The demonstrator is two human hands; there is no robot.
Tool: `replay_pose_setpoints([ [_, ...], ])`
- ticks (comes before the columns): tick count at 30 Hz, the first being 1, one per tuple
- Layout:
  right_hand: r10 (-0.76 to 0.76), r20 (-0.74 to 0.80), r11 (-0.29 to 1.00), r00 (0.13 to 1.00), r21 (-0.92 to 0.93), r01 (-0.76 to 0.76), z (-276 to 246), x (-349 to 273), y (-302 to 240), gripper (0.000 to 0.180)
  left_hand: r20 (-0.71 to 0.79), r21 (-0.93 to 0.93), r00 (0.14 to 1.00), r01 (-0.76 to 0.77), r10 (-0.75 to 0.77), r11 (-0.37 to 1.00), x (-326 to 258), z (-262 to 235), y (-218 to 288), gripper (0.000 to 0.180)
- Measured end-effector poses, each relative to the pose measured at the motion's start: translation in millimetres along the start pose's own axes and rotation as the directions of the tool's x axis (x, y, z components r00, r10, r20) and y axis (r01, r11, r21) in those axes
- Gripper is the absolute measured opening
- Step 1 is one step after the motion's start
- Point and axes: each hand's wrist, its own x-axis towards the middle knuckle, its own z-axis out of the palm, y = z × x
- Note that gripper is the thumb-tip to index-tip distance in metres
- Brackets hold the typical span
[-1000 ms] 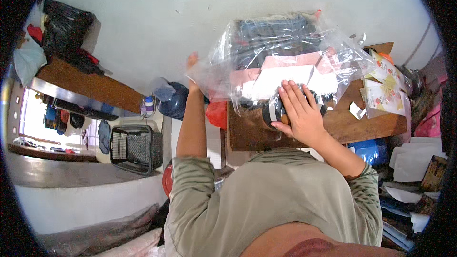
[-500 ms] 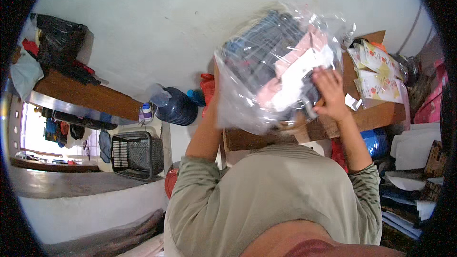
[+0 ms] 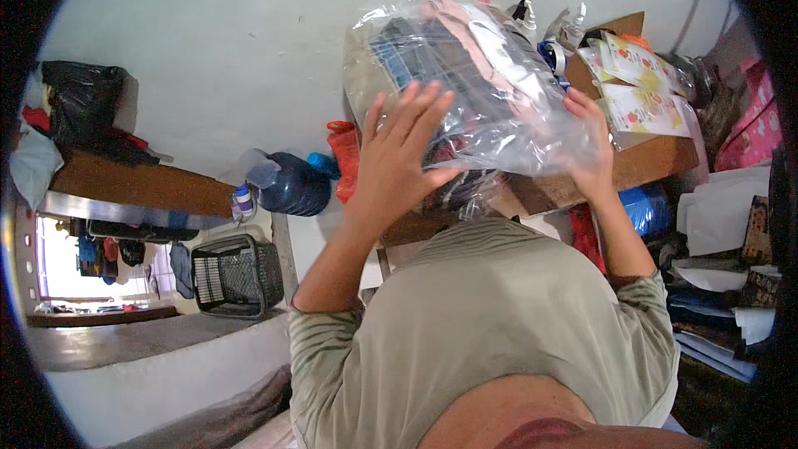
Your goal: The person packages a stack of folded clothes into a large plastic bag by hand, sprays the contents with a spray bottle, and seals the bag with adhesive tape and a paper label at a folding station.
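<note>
Turned since half a second ago, with the pink and white cloth [image 3: 467, 33] swung from lower right to upper right: clear plastic bag [image 3: 478, 104] of folded dark clothes [image 3: 416, 54], over the brown table [image 3: 657, 162]; cannot tell whether resting or lifted. Out from behind it now with the left hand [image 3: 403, 141], fingers spread wide across the near left side, gripping nothing visible. At the near right corner with the right hand [image 3: 588, 145], fingers part bent against the plastic, too blurred to tell whether pinching. Beyond, at right, flowered packets [image 3: 644, 108]; at left, red bag [image 3: 342, 158].
</note>
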Motion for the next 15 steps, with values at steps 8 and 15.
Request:
replay_pose_setpoints([
  [8, -0.324, 0.174, 0.892, 0.930, -0.271, 0.361, -22, 45, -56, 0.046, 0.334, -0.213, 0.883, -0.271, 0.330, 0.939, 44, -2, 12, 0.067],
  [15, 0.129, 0.295, 0.979, 0.947, 0.115, -0.169, -29, 77, -56, 0.017, 0.447, -0.395, 0.815, -0.189, 0.368, 0.899, 43, -4, 7, 0.046],
])
